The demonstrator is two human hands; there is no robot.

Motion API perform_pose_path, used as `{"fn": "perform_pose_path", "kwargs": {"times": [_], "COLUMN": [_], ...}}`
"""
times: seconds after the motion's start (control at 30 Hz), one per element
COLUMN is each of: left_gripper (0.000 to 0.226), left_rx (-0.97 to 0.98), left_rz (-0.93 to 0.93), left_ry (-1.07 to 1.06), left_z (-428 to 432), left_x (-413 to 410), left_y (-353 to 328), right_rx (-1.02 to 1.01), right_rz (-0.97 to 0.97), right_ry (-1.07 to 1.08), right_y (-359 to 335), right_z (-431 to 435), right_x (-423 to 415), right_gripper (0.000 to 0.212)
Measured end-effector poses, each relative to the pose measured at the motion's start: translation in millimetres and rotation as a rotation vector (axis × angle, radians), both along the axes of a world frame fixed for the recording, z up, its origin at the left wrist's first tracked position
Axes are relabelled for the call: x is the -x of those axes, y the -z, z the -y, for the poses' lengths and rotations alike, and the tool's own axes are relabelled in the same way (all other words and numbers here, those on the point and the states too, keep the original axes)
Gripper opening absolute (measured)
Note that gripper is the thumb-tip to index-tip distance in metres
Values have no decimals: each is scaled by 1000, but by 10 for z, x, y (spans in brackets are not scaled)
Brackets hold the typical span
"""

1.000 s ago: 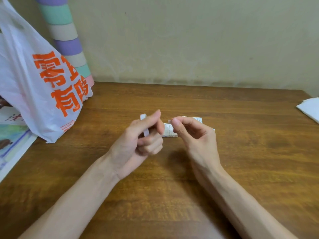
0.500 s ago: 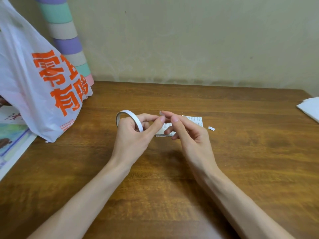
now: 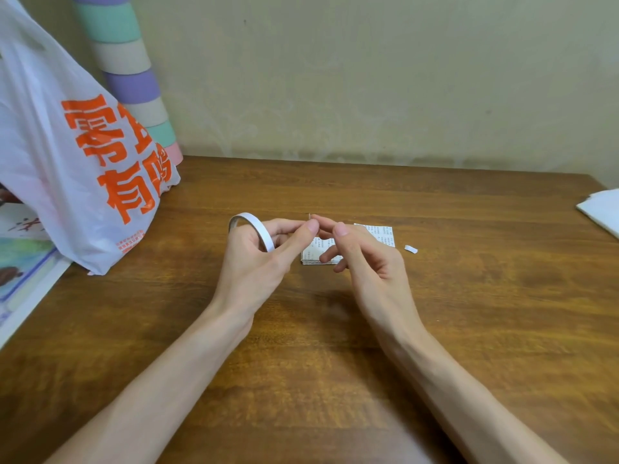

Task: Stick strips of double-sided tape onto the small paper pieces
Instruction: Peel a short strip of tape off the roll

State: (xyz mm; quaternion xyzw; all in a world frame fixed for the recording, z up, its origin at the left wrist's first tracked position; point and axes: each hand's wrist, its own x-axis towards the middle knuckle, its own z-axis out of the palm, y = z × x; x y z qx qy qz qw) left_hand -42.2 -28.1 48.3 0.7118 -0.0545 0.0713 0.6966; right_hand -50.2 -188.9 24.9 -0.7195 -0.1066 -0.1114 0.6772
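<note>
Open wood spans the tabletop (image 3: 469,329) right of the white bag (image 3: 67,162) at its left edge; left hand (image 3: 254,262) grips the tape roll (image 3: 258,227), right hand (image 3: 368,262) fingers pinching its loose end above the paper pieces (image 3: 382,234).

The wooden bench (image 3: 469,313) carried a small stack of printed paper pieces (image 3: 382,234), a white scrap (image 3: 411,249) just beside it, a plastic bag (image 3: 83,182) and printed sheets (image 3: 20,262) at left, and white papers (image 3: 603,209) at right.
</note>
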Motion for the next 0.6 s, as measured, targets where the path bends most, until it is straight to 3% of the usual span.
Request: {"fn": "perform_pose_path", "kwargs": {"times": [0.6], "left_gripper": [12], "left_rx": [-15], "left_rz": [11], "left_ry": [4], "left_z": [-12], "left_x": [4], "left_y": [-21], "right_rx": [30], "right_rz": [-17], "right_ry": [-2], "right_y": [-17], "right_z": [-10], "right_x": [4], "right_gripper": [37]}}
